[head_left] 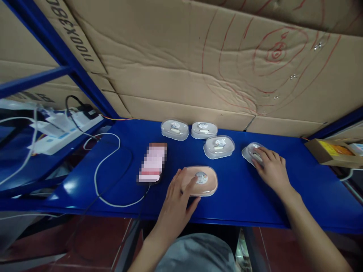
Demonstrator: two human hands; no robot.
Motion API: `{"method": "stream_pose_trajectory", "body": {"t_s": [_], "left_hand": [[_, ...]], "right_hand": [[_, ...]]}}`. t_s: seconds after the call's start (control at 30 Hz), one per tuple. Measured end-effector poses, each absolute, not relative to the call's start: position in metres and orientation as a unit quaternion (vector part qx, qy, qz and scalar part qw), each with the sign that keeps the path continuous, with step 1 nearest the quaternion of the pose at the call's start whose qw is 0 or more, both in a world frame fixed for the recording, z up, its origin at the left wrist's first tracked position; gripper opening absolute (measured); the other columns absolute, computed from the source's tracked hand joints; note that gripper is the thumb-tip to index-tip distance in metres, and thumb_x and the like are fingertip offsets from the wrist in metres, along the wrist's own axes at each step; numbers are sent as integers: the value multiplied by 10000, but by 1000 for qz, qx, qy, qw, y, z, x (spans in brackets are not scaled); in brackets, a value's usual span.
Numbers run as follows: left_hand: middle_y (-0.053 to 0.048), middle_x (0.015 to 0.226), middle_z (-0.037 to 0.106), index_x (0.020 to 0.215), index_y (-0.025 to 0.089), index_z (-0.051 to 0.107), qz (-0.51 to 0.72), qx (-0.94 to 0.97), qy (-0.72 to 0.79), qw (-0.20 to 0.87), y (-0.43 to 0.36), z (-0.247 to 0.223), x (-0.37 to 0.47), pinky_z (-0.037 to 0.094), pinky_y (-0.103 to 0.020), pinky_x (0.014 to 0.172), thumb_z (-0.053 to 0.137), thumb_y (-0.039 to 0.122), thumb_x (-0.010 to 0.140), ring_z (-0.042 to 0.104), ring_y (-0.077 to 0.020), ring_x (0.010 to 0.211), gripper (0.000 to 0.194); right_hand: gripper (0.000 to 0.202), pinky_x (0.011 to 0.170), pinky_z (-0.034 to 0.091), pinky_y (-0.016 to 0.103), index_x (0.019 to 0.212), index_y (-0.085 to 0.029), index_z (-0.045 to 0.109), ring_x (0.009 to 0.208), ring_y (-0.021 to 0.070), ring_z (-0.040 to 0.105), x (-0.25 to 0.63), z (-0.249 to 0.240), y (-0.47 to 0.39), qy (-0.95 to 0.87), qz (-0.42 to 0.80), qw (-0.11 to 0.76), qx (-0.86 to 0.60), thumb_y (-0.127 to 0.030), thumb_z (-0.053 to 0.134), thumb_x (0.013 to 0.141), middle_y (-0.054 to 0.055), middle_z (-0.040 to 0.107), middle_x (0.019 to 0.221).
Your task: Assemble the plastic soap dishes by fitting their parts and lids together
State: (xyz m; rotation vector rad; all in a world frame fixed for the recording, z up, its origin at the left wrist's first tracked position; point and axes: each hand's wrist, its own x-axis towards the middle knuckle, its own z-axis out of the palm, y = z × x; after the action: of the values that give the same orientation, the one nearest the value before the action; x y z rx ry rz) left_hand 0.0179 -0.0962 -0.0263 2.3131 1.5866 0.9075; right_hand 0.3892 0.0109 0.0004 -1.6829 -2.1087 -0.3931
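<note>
My left hand [179, 196] lies over the left end of a peach-coloured oval box [212, 182] near the table's front edge. Its fingers are spread, the index fingertip on the round printed sticker and the thumb by the near rim. Farther right, my right hand [270, 166] is closed on a clear oval plastic case [249, 152], thumb on the near side and fingers over the top. Three similar clear cases stand behind: one at the back left [167, 130], one beside it [212, 130], and one nearer [208, 149]. Each shows a round sticker and a small white bar.
A phone [153, 164] with a blurred screen lies left of the peach box, its white cable [96, 181] looping across the blue table [241, 204]. A power strip [62, 136] stands far left, a cardboard tray [323, 155] far right. Cardboard [159, 56] walls the back.
</note>
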Motion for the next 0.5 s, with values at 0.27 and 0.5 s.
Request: {"method": "stream_pose_trajectory", "body": {"t_s": [0.27, 0.5], "left_hand": [[-118, 1792, 163, 1527, 379, 480, 325, 742, 546, 214, -94, -28, 16, 458, -577, 1213, 691, 241, 995, 361, -381, 1597, 588], [-123, 1737, 290, 1620, 380, 305, 353, 704, 549, 278, -93, -31, 10, 395, -566, 1262, 725, 243, 957, 371, -342, 1592, 797]], "right_hand": [[397, 1145, 464, 591, 1389, -226, 637, 1380, 344, 612, 394, -1, 48, -820, -55, 224, -523, -251, 502, 1016, 142, 667, 1468], [348, 1052, 571, 552, 1367, -279, 678, 1188, 316, 730, 324, 7, 30, -861, 61, 262, -432, -300, 511, 1063, 93, 774, 1276]]}}
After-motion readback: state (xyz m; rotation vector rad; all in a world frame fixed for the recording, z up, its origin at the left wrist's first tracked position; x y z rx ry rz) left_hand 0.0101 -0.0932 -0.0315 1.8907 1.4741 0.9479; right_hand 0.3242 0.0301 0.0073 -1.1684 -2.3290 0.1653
